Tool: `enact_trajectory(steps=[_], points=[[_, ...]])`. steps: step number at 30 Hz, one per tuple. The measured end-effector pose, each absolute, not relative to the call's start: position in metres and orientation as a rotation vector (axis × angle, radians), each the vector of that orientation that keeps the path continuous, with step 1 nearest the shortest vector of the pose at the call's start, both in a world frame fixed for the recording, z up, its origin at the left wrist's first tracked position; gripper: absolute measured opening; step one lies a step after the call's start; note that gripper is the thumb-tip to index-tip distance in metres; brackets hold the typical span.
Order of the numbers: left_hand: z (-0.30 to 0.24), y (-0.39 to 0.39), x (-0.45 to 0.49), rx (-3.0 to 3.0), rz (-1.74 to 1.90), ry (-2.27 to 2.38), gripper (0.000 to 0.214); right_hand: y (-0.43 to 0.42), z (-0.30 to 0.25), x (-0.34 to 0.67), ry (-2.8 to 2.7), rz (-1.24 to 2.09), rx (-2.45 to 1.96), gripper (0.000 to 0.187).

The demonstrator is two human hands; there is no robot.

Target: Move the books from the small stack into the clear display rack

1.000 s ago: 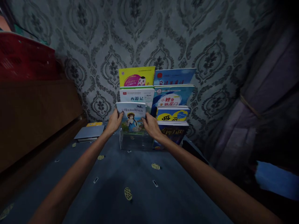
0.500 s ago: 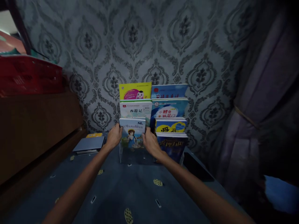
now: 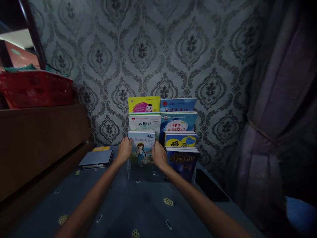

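Observation:
A book with a girl in a hat on its cover (image 3: 141, 153) stands upright in the front left of a clear stepped rack (image 3: 146, 176). My left hand (image 3: 124, 149) grips its left edge, and my right hand (image 3: 159, 154) grips the right edge, fingers curled behind. Behind it rise a pale green-and-white book (image 3: 145, 123) and a yellow book with a pink circle (image 3: 143, 104). To the right stand a dark blue book (image 3: 182, 162), a yellow-and-blue book (image 3: 180, 140), a blue fish-tale book (image 3: 178, 122) and another blue book (image 3: 177, 104).
A grey-blue book pile (image 3: 96, 158) lies left on the patterned dark cloth (image 3: 128, 208). At right rests a black flat object (image 3: 210, 186). Left is a brown wooden cabinet (image 3: 44, 138) bearing a red basket (image 3: 37, 89). A tied curtain (image 3: 262, 142) hangs right, against the patterned wall (image 3: 168, 49).
The view has tilted upward, so everything sits lower in the picture. Both hands keep their hold on the front left book, which stays in the rack.

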State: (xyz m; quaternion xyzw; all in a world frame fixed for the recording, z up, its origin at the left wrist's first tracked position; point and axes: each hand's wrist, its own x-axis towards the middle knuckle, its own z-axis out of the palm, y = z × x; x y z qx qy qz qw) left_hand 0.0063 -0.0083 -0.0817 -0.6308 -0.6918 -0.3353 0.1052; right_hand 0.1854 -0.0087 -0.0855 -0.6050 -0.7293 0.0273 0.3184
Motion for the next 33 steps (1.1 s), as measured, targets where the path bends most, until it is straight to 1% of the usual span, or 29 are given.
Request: enact_trajectory(steps=[12, 33], points=[[-0.0793, -0.0161, 0.0137, -1.809, -0.955, -2.103, 0.026, -0.0082, -0.082, 0.1859, -1.971, 0.006, -1.61, 0.025], [-0.0765, -0.0094, 0.0093, -1.841, -0.905, -2.105, 0.029, -0.0014, -0.0804, 0.1832, -1.919, 0.031, -1.639, 0.024]])
